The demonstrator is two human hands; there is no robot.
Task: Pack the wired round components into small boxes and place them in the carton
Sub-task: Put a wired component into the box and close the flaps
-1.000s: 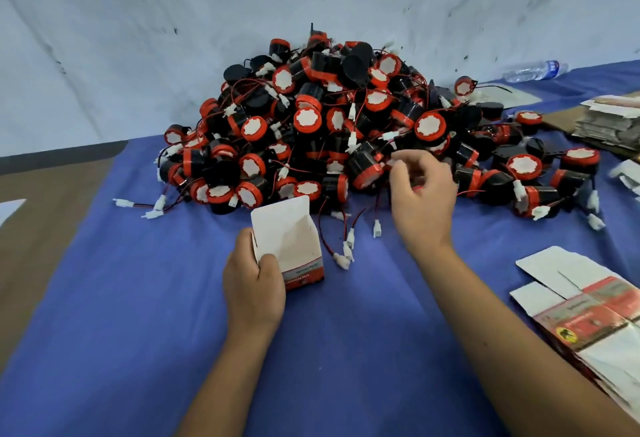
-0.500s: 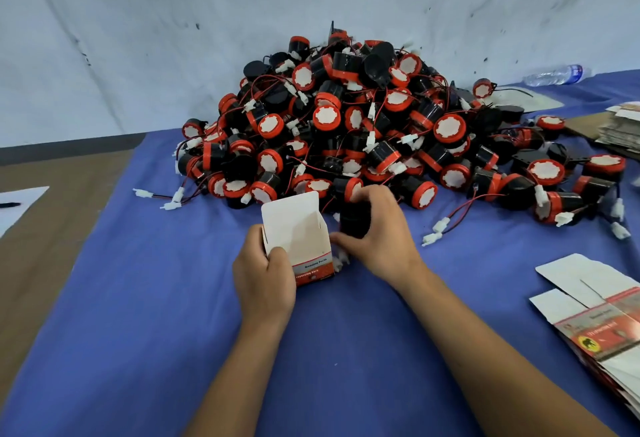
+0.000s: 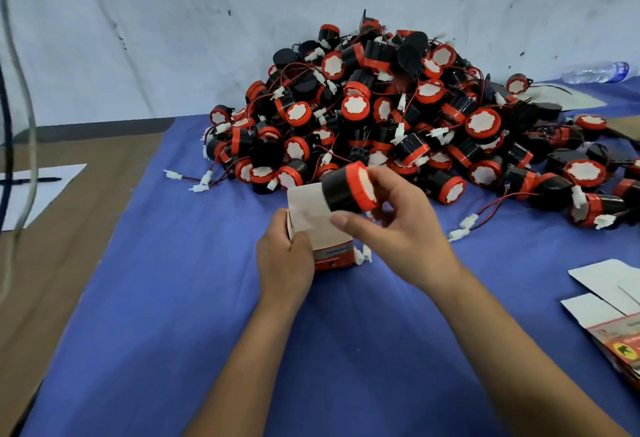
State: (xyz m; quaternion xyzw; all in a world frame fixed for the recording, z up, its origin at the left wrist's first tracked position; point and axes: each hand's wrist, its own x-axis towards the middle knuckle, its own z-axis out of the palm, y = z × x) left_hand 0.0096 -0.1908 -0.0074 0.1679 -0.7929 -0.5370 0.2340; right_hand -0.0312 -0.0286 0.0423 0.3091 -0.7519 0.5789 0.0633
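A black round component with a red rim [image 3: 348, 189] is pinched in the right hand [image 3: 398, 228], tilted over the small white cardboard box [image 3: 317, 225] (open-topped), which is gripped by the left hand [image 3: 284, 258] on the blue-covered bench [image 3: 173, 298].

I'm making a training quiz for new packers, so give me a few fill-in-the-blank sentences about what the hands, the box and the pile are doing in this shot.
1. The right hand holds one round component just above the open small ____.
2. The left hand steadies the small box on the ____ cloth.
3. The pile of components lies ____ the box, toward the wall.
4. A plastic ____ lies on its side far right by the wall.

Missing words: box; blue; behind; bottle
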